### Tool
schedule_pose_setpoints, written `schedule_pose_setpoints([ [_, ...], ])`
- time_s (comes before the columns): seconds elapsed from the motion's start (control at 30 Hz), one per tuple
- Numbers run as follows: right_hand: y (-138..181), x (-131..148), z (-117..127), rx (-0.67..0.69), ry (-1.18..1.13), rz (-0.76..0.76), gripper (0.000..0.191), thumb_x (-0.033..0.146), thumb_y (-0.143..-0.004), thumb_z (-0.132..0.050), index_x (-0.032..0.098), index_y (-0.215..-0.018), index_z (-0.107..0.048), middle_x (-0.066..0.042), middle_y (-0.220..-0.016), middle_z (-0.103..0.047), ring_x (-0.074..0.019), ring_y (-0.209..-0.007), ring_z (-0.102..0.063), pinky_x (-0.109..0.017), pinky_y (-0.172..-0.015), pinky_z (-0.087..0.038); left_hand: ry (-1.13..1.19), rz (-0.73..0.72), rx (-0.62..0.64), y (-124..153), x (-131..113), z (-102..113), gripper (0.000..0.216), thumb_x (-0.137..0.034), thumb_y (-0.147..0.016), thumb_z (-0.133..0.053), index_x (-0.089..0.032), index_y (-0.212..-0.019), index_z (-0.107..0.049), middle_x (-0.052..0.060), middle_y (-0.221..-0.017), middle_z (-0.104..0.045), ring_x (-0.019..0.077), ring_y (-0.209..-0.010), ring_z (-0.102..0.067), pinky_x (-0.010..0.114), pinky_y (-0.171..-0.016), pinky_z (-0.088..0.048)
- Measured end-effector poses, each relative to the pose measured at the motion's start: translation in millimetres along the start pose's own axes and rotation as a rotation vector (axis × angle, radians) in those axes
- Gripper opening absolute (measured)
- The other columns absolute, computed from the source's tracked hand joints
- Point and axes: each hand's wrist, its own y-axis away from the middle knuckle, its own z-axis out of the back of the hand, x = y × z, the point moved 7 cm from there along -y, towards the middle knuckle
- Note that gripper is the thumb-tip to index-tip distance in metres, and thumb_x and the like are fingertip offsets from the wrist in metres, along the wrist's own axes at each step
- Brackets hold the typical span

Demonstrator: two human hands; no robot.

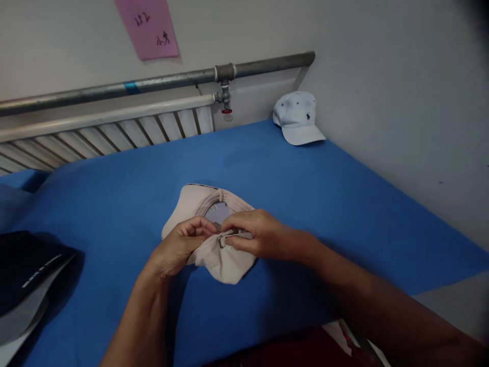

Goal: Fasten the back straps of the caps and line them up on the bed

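A beige baseball cap (225, 262) is upside down in front of me, its brim pointing away to the left and its inside showing. My left hand (179, 244) pinches the cap's back edge beside the strap opening. On the other side, my right hand (260, 233) has thumb and fingers closed on the strap end, close to a small metal buckle (221, 241). The fingertips of both hands nearly meet there. Part of the strap is hidden behind my fingers.
The blue table (133, 188) lies under the cap. A pale baseball cap (300, 120) stands at the far right corner by the wall. Dark and grey caps (30, 275) are stacked at the left edge. Behind run a radiator (145, 130) and a metal pipe (171, 81) with a valve.
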Motion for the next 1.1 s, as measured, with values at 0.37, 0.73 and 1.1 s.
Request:
schedule_pose_setpoints([
  [0.37,0,1,4,-0.014,-0.063,-0.039,0.015,0.02,-0.083,-0.062,0.016,-0.096,-0.069,-0.001,-0.082,-0.068,-0.012,-0.074,-0.059,-0.023,-0.068,-0.042,-0.016,0.02,0.044,6,-4,-2,0.022,-0.027,-0.068,-0.081,-0.015,-0.084,-0.07,0.001,-0.074,-0.069,0.009,-0.06,-0.061,0.017,-0.055,-0.048],
  [0.73,-1,-2,-1,0.047,-0.149,-0.126,0.013,0.022,-0.077,-0.067,0.016,-0.089,-0.069,0.001,-0.076,-0.064,-0.0103,-0.068,-0.054,-0.022,-0.063,-0.039,0.085,-0.075,-0.075,2,-15,12,0.025,-0.011,-0.057,-0.08,-0.015,-0.079,-0.072,0.003,-0.083,-0.071,0.0131,-0.071,-0.063,0.023,-0.067,-0.051],
  [1.1,2,-10,-4,0.084,-0.368,-0.336,0.007,0.022,-0.07,-0.067,0.016,-0.072,-0.063,0.004,-0.063,-0.051,-0.0085,-0.06,-0.045,-0.02,-0.054,-0.033,-0.289,-0.095,0.169,12,-11,-4,0.016,-0.033,-0.08,-0.069,-0.021,-0.091,-0.072,0.001,-0.083,-0.066,0.0102,-0.073,-0.057,0.02,-0.066,-0.043],
])
